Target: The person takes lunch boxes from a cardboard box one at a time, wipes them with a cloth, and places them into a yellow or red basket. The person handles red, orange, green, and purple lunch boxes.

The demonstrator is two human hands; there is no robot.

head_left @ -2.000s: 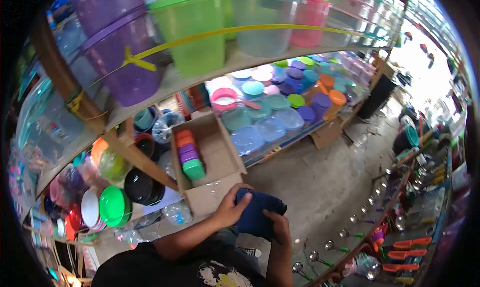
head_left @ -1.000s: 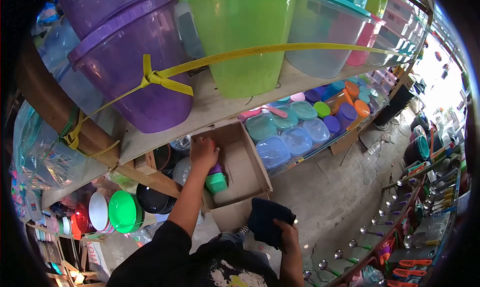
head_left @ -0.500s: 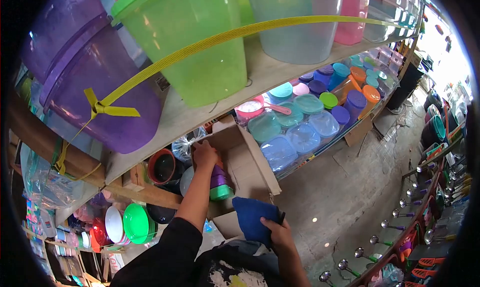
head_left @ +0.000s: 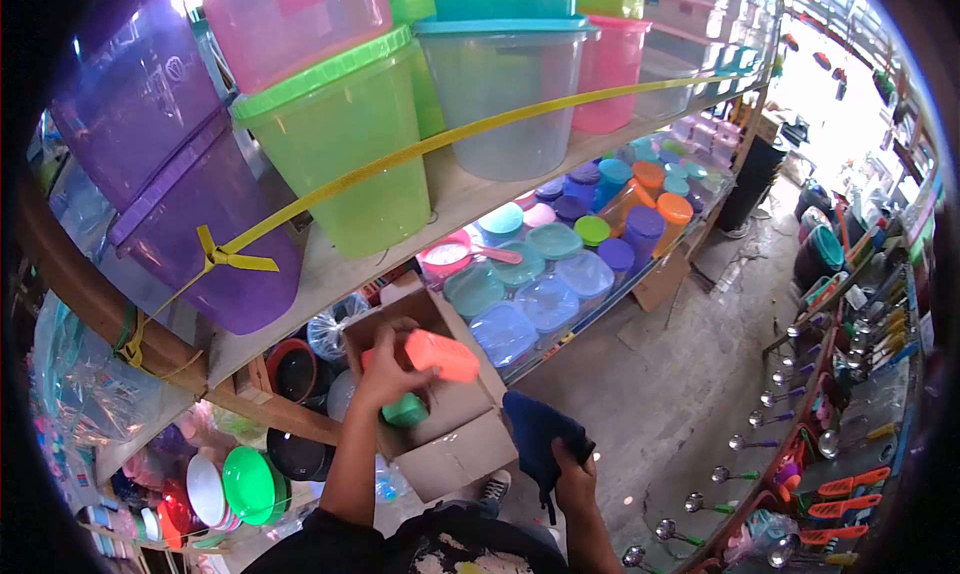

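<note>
My left hand (head_left: 392,366) is closed around a coral-orange plastic container (head_left: 443,356), above an open cardboard box (head_left: 455,454). The container is slightly blurred. Inside the box, below my wrist, lies a small green container (head_left: 405,410); my hand and forearm hide part of the box's inside. To the right of the box, my right hand (head_left: 574,479) grips a dark blue cloth (head_left: 540,436), which hangs bunched from my fingers near the box's edge.
Large lidded bins (head_left: 350,144) stand on the shelf above, behind a yellow strap (head_left: 370,167). Lidded tubs (head_left: 545,302) fill the lower shelf. Bowls (head_left: 255,484) sit at lower left. Ladles (head_left: 690,502) hang at right, beside the concrete floor (head_left: 640,374).
My left hand has moved from the box's far left side to over its inside, now with the orange container lifted. The blue cloth has changed shape in my right hand. The view has shifted.
</note>
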